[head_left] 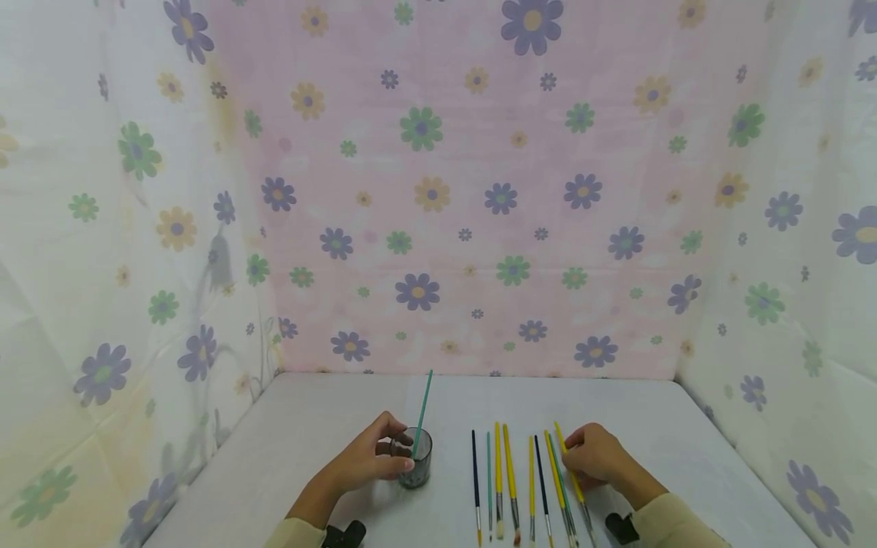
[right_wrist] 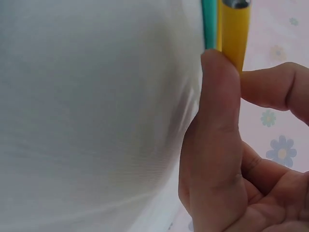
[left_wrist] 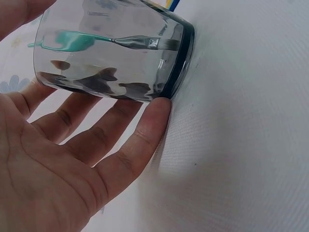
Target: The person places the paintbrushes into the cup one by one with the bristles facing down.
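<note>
My left hand point(head_left: 363, 460) holds a clear glass point(head_left: 415, 476) upright on the white table, thumb on the near side and fingers round the other. One green paintbrush point(head_left: 424, 407) leans in the glass; its bristles point down near the base in the left wrist view, where the glass point(left_wrist: 111, 72) has a dark bottom. At the right end of a row of paintbrushes, my right hand point(head_left: 597, 457) pinches the yellow handle of a paintbrush point(head_left: 579, 493) between thumb and index finger. A green handle point(right_wrist: 209, 24) lies close beside that yellow handle point(right_wrist: 233, 36) in the right wrist view.
Several paintbrushes with black, green and yellow handles lie side by side, bristles toward me, including a black one point(head_left: 475, 464) and a yellow one point(head_left: 499, 457). A flowered curtain point(head_left: 473, 251) walls the white table point(head_left: 329, 403) at the back and sides.
</note>
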`<state>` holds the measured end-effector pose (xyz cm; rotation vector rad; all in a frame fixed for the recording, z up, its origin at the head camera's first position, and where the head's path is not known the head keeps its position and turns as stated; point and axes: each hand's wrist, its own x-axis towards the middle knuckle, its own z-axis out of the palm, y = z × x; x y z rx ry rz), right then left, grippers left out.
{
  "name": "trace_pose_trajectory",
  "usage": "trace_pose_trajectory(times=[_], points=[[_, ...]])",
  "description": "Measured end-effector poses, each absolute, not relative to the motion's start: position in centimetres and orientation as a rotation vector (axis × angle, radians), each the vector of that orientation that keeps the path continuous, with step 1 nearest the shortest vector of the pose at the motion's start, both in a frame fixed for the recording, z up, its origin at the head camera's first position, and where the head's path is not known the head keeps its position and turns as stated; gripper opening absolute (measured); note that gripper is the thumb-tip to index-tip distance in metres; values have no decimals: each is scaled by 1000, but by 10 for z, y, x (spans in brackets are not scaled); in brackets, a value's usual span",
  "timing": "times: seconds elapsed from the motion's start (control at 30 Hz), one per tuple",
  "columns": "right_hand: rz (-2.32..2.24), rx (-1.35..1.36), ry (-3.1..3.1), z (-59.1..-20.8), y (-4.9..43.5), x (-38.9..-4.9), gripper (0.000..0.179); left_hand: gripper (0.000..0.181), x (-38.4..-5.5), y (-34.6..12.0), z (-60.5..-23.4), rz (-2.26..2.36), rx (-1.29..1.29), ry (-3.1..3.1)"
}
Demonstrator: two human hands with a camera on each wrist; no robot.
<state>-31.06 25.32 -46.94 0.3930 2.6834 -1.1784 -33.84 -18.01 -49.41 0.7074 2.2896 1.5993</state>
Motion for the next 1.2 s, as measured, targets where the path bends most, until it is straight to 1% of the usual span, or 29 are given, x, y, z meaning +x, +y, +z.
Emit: trace_pose_trajectory(times=[0.4, 0.93, 1.2], points=[[-1490, 322, 2566, -461, 247, -315, 41, 57, -337, -181, -493, 1592, 713, 2297], [-1650, 218, 2554, -441, 230, -318, 44, 58, -336, -180, -491, 1591, 710, 2295], [-1804, 152, 2484, -431, 222, -321, 38, 58, -337, -181, -492, 1596, 707, 2288]])
